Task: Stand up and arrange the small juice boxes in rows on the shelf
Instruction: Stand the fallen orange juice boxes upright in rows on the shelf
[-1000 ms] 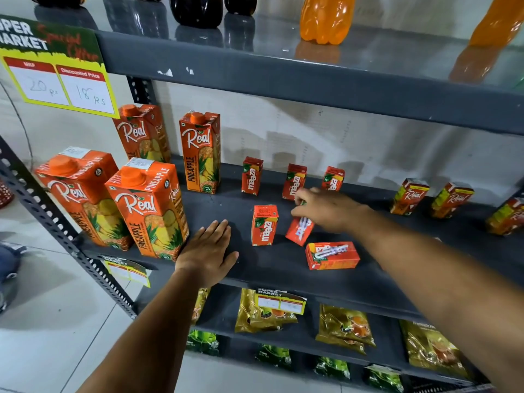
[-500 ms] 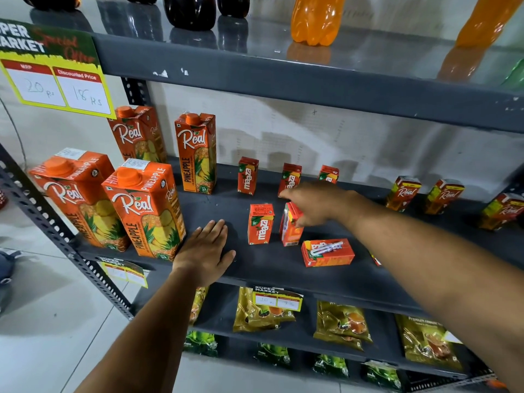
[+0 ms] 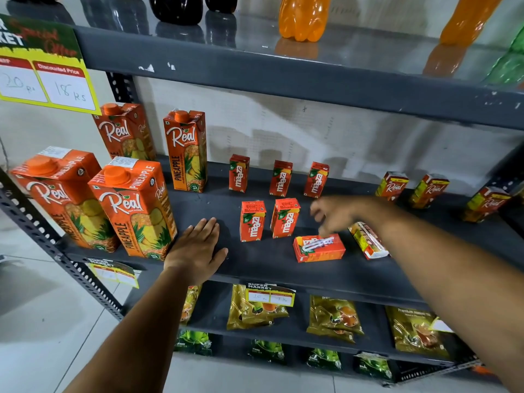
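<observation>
Three small red Maaza juice boxes (image 3: 279, 178) stand in a back row on the dark grey shelf (image 3: 263, 265). Two more stand in front: one (image 3: 252, 221) on the left, another (image 3: 285, 218) beside it. A third front box (image 3: 319, 248) lies flat on its side, straw upward. Another small box (image 3: 368, 239) lies tipped over to its right. My right hand (image 3: 336, 215) hovers blurred just above the flat box, fingers apart, holding nothing. My left hand (image 3: 198, 251) rests flat and open on the shelf front.
Large Real pineapple cartons (image 3: 136, 208) stand at the shelf's left. Small Real boxes (image 3: 392, 185) stand at the back right. Soda bottles (image 3: 303, 17) sit on the shelf above. Snack packets (image 3: 334, 317) fill the shelf below. A price sign (image 3: 48, 78) hangs upper left.
My right hand stood the tilted Maaza box upright beside the front-left one, let go, and moved right and down toward the box lying flat. My left hand stayed put.
</observation>
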The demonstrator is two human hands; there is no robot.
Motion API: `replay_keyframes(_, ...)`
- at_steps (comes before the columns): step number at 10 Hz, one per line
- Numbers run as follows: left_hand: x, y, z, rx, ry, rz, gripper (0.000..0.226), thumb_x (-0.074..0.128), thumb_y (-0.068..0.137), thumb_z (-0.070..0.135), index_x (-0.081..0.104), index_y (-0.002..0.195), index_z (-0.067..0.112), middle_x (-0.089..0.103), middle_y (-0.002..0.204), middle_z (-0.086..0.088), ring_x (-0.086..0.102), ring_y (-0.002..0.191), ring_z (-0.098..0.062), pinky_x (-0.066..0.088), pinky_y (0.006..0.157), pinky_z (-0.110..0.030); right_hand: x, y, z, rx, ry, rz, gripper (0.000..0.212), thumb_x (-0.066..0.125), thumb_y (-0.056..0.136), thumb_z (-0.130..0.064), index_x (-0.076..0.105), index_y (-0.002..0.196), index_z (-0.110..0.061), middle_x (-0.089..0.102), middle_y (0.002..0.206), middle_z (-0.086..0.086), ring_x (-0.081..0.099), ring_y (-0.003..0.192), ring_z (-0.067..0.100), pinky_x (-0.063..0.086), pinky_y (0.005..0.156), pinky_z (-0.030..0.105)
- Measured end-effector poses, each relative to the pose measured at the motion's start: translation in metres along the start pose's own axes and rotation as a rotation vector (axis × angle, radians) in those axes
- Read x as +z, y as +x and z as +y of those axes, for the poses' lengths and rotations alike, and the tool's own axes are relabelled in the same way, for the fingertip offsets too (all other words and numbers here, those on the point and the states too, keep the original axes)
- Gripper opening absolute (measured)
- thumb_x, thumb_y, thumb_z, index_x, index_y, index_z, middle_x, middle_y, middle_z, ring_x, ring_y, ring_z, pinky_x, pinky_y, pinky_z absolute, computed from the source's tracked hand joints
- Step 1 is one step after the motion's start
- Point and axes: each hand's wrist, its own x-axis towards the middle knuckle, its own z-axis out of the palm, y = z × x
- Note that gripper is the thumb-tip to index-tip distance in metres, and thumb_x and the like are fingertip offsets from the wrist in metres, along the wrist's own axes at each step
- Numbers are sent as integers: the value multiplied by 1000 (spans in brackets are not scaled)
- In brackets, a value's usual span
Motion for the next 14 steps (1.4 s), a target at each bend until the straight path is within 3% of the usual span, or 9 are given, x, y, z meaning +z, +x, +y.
replay_keyframes(1, 1, 0, 0, 0, -4, -3, 71, 18, 95, 56, 7, 150, 13, 3, 162, -4, 0, 147, -19, 2, 117, -36, 26, -2, 11, 23, -117, -75, 68, 79, 70, -18, 50, 131, -20, 58, 131, 3, 57, 114, 22, 49, 95, 37)
replay_keyframes(2, 1, 1, 0, -4, -5, -11, 71, 18, 95, 55, 6, 150, 13, 1, 162, -3, -2, 147, -19, 1, 117, -36, 53, 2, 21, 1, -206, 55, 53, 81, 66, -21, 56, 113, -23, 64, 114, 6, 60, 100, 24, 51, 84, 38)
replay_keyframes(6, 4, 1, 0, -10, 2, -12, 72, 16, 94, 56, 5, 150, 13, 2, 162, -2, 0, 147, -18, 3, 118, -37, 63, -5, 28, -137, -206, 248, 52, 74, 71, -39, 57, 119, -27, 62, 115, 0, 57, 106, 24, 49, 87, 44)
replay_keyframes(7, 3, 0, 1, -16, 4, -5, 72, 17, 94, 56, 5, 150, 13, 2, 162, -2, 0, 147, -18, 4, 118, -37, 69, -5, 26, -163, -204, 317, 38, 72, 73, -40, 60, 107, -29, 65, 107, -2, 61, 101, 22, 50, 81, 40)
replay_keyframes(9, 5, -2, -2, -26, -7, 0, 72, 18, 93, 55, 6, 150, 13, 4, 162, -2, 1, 147, -18, 4, 118, -37, 91, -7, 27, 112, 244, 688, 48, 77, 73, -34, 57, 116, -22, 64, 116, 4, 61, 104, 24, 50, 81, 35)
replay_keyframes(10, 3, 4, 3, 19, -13, -1, 71, 20, 94, 55, 7, 150, 13, 4, 161, -3, 1, 147, -19, 4, 118, -37, 111, -2, 22, 287, 700, 904, 55, 81, 71, -34, 53, 114, -14, 64, 114, 8, 62, 104, 25, 45, 79, 30)
replay_keyframes(11, 2, 2, 1, 5, -12, 0, 71, 20, 94, 55, 6, 150, 13, 3, 161, -3, 0, 147, -18, 3, 118, -37, 123, 7, 6, 306, 864, 941, 59, 83, 69, -35, 49, 111, -14, 61, 112, 8, 62, 103, 25, 45, 79, 31)
replay_keyframes(13, 2, 0, 1, -11, -1, -9, 71, 18, 95, 55, 5, 150, 13, 1, 161, -3, -1, 147, -18, 2, 118, -37, 128, 16, -10, 370, 994, 953, 74, 84, 68, -38, 40, 121, -11, 51, 125, 12, 53, 118, 28, 46, 88, 37)
replay_keyframes(14, 1, 0, 2, -13, -2, -6, 71, 19, 94, 55, 6, 150, 13, 2, 162, -3, 0, 147, -19, 4, 118, -37, 120, 5, -8, 325, 864, 989, 99, 77, 62, -60, 32, 136, -13, 44, 137, 10, 45, 128, 27, 46, 100, 45)
